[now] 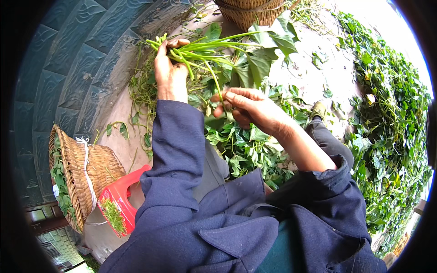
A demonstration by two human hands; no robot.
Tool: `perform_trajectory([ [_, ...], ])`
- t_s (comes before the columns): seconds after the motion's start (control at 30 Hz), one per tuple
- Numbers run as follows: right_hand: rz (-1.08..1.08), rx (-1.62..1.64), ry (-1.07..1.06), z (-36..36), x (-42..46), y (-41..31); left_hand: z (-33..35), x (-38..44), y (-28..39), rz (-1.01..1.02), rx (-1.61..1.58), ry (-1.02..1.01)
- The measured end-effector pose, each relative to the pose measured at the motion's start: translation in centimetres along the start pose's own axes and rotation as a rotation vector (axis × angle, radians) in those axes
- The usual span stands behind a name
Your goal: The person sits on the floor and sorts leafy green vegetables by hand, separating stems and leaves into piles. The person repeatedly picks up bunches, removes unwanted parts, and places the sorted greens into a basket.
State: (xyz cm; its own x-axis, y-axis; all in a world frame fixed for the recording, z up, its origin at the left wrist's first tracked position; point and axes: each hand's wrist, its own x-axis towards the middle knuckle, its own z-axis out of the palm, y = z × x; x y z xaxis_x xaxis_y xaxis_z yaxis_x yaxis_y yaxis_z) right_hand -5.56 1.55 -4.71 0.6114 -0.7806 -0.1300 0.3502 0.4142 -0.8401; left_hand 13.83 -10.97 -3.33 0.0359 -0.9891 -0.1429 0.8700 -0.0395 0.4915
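Note:
A bunch of green leaf stalks (pixel 211 46) lies in my left hand (pixel 172 66), its cut ends poking out past the thumb and its broad leaves (pixel 261 65) drooping to the right. Lower and to the right, my right hand (pixel 251 107) has thumb and fingertips around one thin stalk (pixel 215 80) that bends down from the bunch; a dark leaf hangs below those fingers, which are slightly blurred. Under both hands, leafy vines (pixel 252 146) are heaped on the ground between my legs.
A wicker basket (pixel 251 10) stands at the top. Tipped at the left is another woven basket (pixel 92 163) holding leaves, beside a red plastic stool (pixel 128 201) with green bits on it. A long bank of vines (pixel 385 136) runs along the right; stripped stems (pixel 146 88) lie near the tiled wall (pixel 71 68).

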Motion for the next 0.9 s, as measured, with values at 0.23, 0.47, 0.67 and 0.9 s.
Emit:
perform_trajectory([
  [0.23, -0.091, -0.611, 0.026, -1.9, -1.3, 0.7, -2.0, 1.5, 2.8, -0.041, -0.146, -0.042],
  [0.47, 0.011, -0.847, 0.543, -3.0, -0.1, 1.9, -1.6, -0.7, 2.8, -0.097, -0.275, -0.095],
  [0.67, -0.092, -0.095, 0.894, -7.6, -1.0, 1.6, 0.4, -0.5, 0.3, -0.096, -0.253, -0.121],
  [0.9, -0.319, -1.369, 0.375, -3.9, -1.6, 1.2, -1.7, 0.2, 3.3, -0.081, -0.360, -0.033],
])
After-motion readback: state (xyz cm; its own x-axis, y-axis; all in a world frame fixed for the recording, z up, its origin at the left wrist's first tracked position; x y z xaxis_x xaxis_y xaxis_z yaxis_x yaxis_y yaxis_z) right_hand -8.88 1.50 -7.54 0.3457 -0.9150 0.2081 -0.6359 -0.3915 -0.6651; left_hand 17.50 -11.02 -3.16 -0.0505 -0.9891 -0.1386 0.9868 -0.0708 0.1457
